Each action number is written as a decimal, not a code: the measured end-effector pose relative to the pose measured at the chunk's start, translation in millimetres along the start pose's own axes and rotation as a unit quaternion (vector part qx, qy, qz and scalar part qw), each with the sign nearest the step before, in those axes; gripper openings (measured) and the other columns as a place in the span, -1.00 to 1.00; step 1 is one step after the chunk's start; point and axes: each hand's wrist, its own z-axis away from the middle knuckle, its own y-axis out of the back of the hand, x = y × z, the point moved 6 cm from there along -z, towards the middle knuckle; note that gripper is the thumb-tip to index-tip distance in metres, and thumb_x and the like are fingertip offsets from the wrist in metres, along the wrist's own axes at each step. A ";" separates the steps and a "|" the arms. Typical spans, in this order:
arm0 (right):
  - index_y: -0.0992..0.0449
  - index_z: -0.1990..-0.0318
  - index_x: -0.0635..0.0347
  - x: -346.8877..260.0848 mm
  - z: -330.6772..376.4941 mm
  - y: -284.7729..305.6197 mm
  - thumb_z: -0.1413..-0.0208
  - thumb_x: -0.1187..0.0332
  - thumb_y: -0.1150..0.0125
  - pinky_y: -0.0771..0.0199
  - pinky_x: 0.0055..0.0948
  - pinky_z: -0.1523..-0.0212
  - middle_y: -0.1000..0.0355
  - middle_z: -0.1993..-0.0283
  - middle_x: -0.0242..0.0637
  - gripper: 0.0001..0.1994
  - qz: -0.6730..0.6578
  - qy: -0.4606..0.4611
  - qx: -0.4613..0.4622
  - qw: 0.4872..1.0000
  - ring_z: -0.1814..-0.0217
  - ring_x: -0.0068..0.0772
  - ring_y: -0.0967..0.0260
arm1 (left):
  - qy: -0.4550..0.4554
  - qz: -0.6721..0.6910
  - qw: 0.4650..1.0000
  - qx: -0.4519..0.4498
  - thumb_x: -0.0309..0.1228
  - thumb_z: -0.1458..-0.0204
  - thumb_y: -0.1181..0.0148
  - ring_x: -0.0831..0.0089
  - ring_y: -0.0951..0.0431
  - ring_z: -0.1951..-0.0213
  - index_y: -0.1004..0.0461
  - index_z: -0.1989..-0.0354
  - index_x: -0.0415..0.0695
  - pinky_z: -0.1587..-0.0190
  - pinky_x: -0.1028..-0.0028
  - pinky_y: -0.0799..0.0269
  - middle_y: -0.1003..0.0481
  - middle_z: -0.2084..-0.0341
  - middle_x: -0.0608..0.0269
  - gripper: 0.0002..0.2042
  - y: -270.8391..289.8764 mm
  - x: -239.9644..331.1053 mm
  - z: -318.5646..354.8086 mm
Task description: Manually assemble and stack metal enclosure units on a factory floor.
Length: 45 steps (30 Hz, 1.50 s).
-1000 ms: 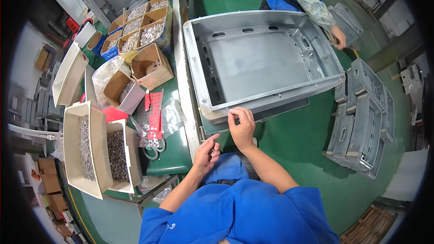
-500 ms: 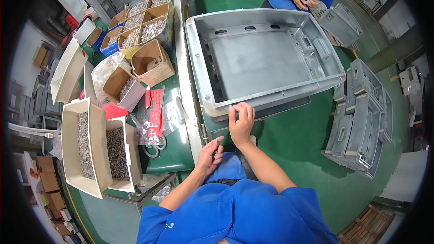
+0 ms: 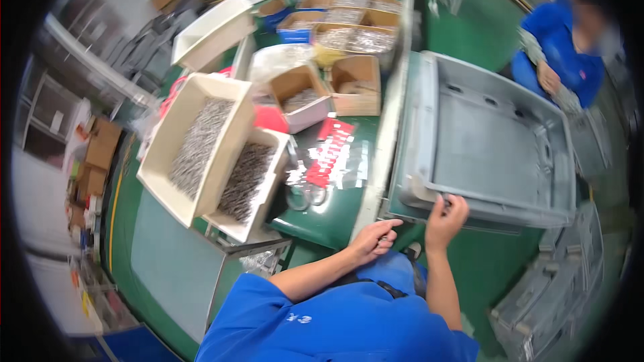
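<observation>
A large grey metal housing (image 3: 493, 154), shaped like a shallow open tray, lies to the right of the bench. At its near left corner is my right hand (image 3: 448, 221), thumb and fingers pinched around a tiny dark piece too blurred to name. My left hand (image 3: 377, 241) is curled beside the housing, below the bench edge; its index finger points toward the right hand. What the curled fingers hold, if anything, is hidden.
On the green bench (image 3: 349, 181) stand cream bins (image 3: 157, 184) of small metal parts, cardboard boxes (image 3: 355, 104) and scissors (image 3: 305, 198) beside a red-dotted sheet (image 3: 330, 154). A co-worker (image 3: 557, 53) sits at the far right. Grey housings (image 3: 557, 288) are stacked at lower right.
The view has swung left, so the bench and housing appear further right. My right hand has closed from loosely curled fingers into a pinch at the housing's corner. The left stays curled.
</observation>
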 end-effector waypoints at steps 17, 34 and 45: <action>-0.32 0.38 0.27 -3.7 -3.9 1.6 0.05 0.44 -0.09 -0.25 -0.20 0.20 -0.25 0.27 -0.08 -0.88 0.030 0.062 -0.017 0.997 0.22 -0.05 -0.21 | -0.604 0.336 0.722 -0.009 -0.38 -0.10 0.27 0.03 -0.21 -0.03 -0.02 -0.04 -0.48 -0.02 0.09 -0.28 -0.16 0.04 -0.27 -0.58 182.1 405.7 278.8; -0.32 0.41 0.23 2.2 -5.5 -0.5 0.04 0.40 -0.10 -0.29 -0.21 0.25 -0.25 0.29 -0.12 -0.88 0.071 0.053 -0.003 0.996 0.27 -0.07 -0.23 | -0.411 -0.073 0.894 0.164 -0.41 -0.04 -0.02 0.59 -0.35 0.47 -0.29 0.02 -0.21 0.49 0.64 -0.27 -0.38 0.39 0.33 -0.68 27.1 172.2 73.2; -0.36 0.27 0.24 29.5 -85.1 70.9 0.10 0.41 -0.12 -0.32 -0.27 0.21 -0.29 0.27 -0.14 -0.80 -0.044 0.104 -0.025 0.993 0.21 -0.08 -0.27 | -0.370 -0.529 0.763 -0.001 -0.52 -0.02 -0.02 0.47 -0.41 0.23 -0.38 0.16 -0.26 0.15 0.53 -0.31 -0.41 0.31 0.22 -0.80 -127.3 59.9 -21.8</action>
